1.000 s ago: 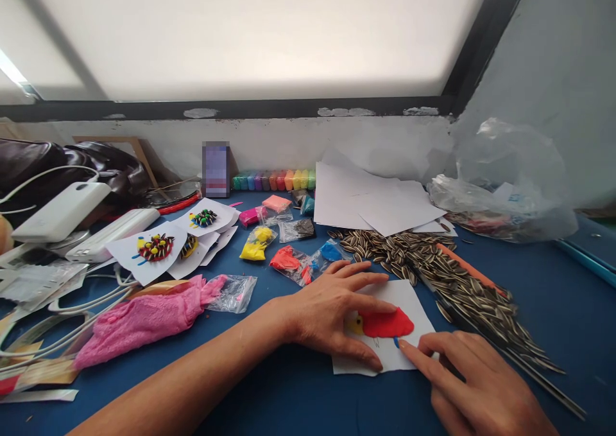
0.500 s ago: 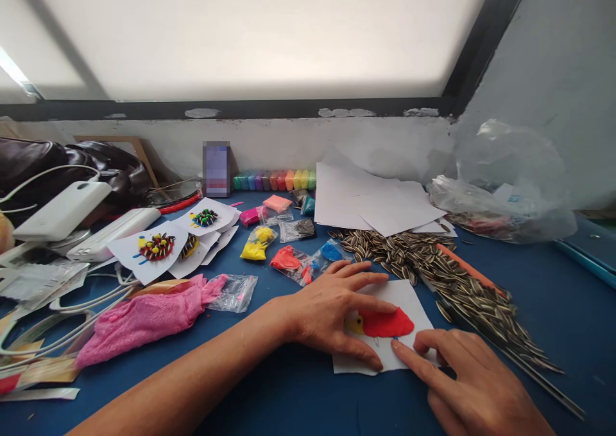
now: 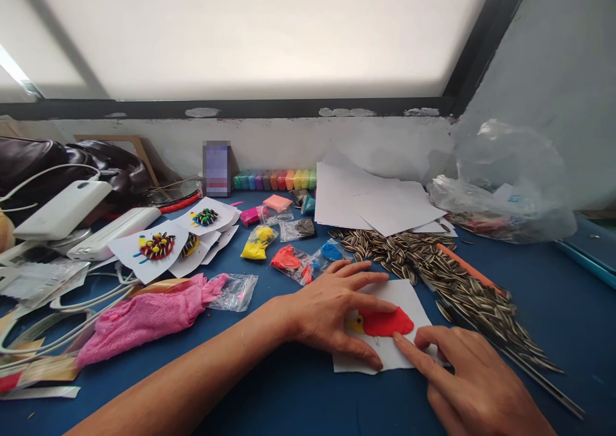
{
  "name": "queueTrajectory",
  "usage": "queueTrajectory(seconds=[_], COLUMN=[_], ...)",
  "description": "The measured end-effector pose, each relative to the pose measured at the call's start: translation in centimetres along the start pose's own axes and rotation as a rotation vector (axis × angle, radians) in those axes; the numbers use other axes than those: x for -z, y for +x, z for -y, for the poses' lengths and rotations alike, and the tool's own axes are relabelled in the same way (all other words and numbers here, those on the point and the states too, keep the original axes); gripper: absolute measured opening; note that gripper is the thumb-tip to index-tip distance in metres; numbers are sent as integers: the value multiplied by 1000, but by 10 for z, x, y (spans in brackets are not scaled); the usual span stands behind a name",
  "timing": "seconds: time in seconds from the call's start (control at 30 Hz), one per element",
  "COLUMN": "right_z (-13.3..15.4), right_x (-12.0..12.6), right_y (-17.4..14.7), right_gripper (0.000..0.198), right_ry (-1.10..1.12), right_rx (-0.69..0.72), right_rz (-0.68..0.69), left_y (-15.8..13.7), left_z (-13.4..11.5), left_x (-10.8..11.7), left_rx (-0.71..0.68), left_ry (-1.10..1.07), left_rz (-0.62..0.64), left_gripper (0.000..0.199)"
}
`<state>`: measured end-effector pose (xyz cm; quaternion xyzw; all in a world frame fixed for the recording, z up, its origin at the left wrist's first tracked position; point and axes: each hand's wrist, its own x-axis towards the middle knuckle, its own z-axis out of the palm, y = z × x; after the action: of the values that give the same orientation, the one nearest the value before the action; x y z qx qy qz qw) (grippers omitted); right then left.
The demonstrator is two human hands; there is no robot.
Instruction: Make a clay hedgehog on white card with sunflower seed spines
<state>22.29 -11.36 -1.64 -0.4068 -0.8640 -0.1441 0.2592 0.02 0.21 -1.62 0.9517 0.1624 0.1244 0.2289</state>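
Note:
A piece of white paper (image 3: 353, 361) lies on the blue tabletop in front of me. On it is a flat red clay shape (image 3: 387, 322) with a small yellow clay head (image 3: 355, 323) bearing a dark dot. Pencil lines show below the red clay. My left hand (image 3: 332, 311) rests across the paper's left side, fingers spread, partly covering the yellow part. With its index finger stretched out, my right hand (image 3: 464, 372) presses at the red clay's lower edge; its other fingers are curled. Whatever lies under that fingertip is hidden.
Striped sunflower seeds (image 3: 462, 288) are heaped to the right. White sheets (image 3: 385, 201) lie behind. Small bags of yellow clay (image 3: 258, 242) and red clay (image 3: 287, 258) sit beyond my left hand. Finished clay-and-seed pictures (image 3: 156, 246) and a pink cloth (image 3: 149, 317) are at left.
My right index fingertip has moved slightly upward to the red clay's lower edge, and the blue bit seen by it earlier is out of sight. My left hand stays put.

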Motion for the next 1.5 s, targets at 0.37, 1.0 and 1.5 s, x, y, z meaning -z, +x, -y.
queueTrajectory(seconds=[0.37, 1.0, 1.5], right_z=[-5, -2, -3], right_x=[0, -3, 4], right_y=[-9, -7, 3], right_gripper=[39, 41, 13], right_ry=[9, 90, 85], right_rx=[76, -49, -62], right_rz=[76, 29, -31], left_y=[0, -1, -1], left_z=[0, -1, -9], left_x=[0, -1, 3], left_rx=[1, -14, -68], left_ry=[-13, -14, -51], left_rz=[-7, -17, -101], left_gripper=[70, 74, 63])
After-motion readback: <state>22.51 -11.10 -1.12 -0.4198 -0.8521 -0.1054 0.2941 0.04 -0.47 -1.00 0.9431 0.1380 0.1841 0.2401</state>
